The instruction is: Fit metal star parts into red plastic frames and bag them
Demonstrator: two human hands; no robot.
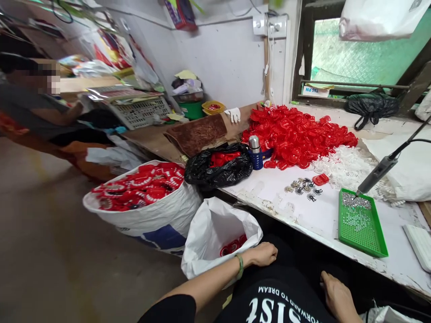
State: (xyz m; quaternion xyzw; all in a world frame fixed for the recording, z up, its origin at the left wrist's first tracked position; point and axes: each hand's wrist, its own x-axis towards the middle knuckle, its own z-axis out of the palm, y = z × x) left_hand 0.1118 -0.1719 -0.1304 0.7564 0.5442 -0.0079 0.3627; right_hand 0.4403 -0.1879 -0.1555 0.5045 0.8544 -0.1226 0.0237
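My left hand (265,254) rests over my lap beside a white sack (198,242), its fingers curled into a loose fist with nothing showing in it. Red pieces (232,246) lie inside that sack. Below the table edge, my right hand (336,294) lies on my dark clothing; its fingers are curled in and no object shows. On the table stands a green tray (377,240) holding small shiny stones and clear beads. The tip of a grey pen-like tool (377,174) with a cable touches or hangs just over the stones.
A heap of red plastic pieces (292,134) and white flower-like pieces (353,166) cover the table's back. Small dark pieces (305,188), a bottle (255,146) and a black bag (198,168) sit nearer. A full sack (161,224) stands left; another person (37,107) sits beyond.
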